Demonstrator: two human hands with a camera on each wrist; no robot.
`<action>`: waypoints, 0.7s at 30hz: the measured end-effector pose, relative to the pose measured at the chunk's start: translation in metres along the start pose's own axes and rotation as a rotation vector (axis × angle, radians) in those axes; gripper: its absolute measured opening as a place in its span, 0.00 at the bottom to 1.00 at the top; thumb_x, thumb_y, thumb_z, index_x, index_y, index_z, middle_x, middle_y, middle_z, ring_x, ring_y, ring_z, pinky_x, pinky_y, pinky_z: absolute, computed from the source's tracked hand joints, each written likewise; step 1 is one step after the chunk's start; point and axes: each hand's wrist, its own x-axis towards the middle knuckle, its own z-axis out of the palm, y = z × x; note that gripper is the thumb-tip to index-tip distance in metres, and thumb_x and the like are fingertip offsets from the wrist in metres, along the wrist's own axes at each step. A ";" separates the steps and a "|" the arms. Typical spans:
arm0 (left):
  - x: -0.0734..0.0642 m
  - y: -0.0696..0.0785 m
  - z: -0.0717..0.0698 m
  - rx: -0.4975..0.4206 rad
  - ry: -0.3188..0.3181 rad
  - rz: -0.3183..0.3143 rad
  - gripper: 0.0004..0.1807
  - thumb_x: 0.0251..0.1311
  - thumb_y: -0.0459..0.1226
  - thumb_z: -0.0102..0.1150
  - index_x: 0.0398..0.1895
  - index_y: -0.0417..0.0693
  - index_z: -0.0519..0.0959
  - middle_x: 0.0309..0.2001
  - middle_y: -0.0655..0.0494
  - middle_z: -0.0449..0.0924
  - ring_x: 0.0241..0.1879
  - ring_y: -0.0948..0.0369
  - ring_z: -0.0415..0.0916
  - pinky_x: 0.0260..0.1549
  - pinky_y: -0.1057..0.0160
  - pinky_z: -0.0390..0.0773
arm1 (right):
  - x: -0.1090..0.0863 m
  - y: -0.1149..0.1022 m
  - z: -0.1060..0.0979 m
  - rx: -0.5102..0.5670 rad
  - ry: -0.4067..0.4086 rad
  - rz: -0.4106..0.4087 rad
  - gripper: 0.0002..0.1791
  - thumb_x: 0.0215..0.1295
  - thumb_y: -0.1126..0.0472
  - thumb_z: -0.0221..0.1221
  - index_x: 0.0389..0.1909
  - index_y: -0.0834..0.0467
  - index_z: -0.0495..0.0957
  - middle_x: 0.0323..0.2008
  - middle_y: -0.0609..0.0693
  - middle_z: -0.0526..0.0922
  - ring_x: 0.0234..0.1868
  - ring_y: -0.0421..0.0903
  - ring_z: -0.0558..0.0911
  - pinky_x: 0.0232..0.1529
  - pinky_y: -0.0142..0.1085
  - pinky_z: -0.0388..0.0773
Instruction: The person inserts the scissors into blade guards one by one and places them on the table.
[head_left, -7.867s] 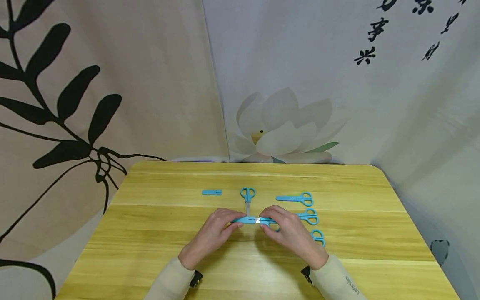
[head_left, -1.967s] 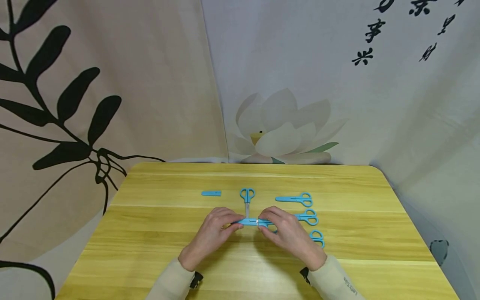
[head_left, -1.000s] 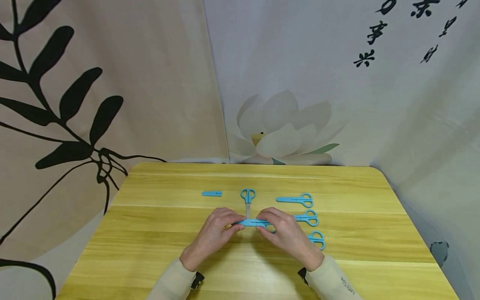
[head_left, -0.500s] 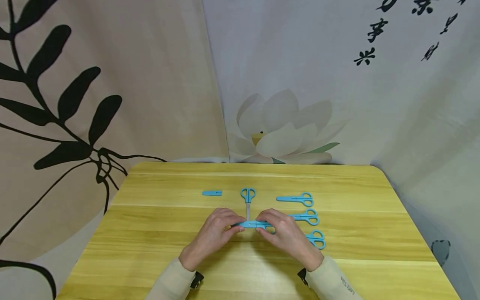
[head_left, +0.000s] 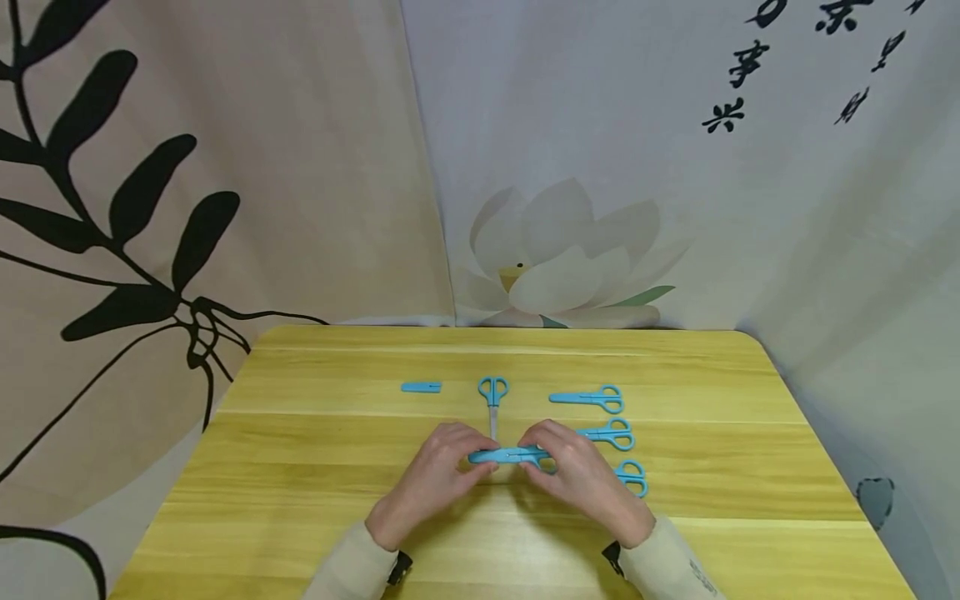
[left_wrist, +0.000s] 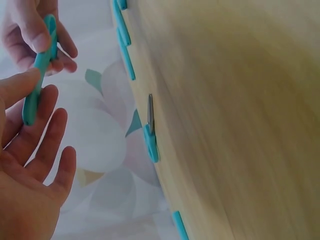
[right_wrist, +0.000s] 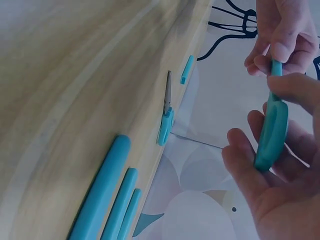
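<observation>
Both hands hold one pair of blue scissors (head_left: 510, 456) level above the table, its blades covered by a blue sheath. My left hand (head_left: 442, 471) pinches the sheath between thumb and fingers, and the rounded tip sticks out past them. My right hand (head_left: 585, 483) grips the handle loops, partly hiding them. In the left wrist view, the remaining left fingers (left_wrist: 47, 145) are spread loosely below the sheath. Just beyond the hands lie bare scissors (head_left: 492, 390), blades pointing toward me. A loose blue sheath (head_left: 421, 387) lies to their left.
Three more sheathed scissors lie in a column on the right: the far pair (head_left: 585, 398), the middle pair (head_left: 617, 434), and the near pair (head_left: 632, 477), partly hidden by my right hand. The wooden table (head_left: 322, 483) ends at a printed curtain (head_left: 337, 167).
The metal strip visible between sheath and handles at first has vanished as the sheath slid fully on. My left fingers have since shifted right along the sheath, baring its tip.
</observation>
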 end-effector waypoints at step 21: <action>-0.006 0.000 -0.005 -0.041 -0.109 -0.199 0.36 0.66 0.51 0.67 0.75 0.52 0.70 0.72 0.49 0.71 0.72 0.48 0.65 0.69 0.37 0.64 | -0.021 0.012 -0.024 -0.012 -0.007 0.131 0.16 0.56 0.66 0.76 0.43 0.53 0.83 0.45 0.43 0.85 0.43 0.42 0.85 0.43 0.40 0.85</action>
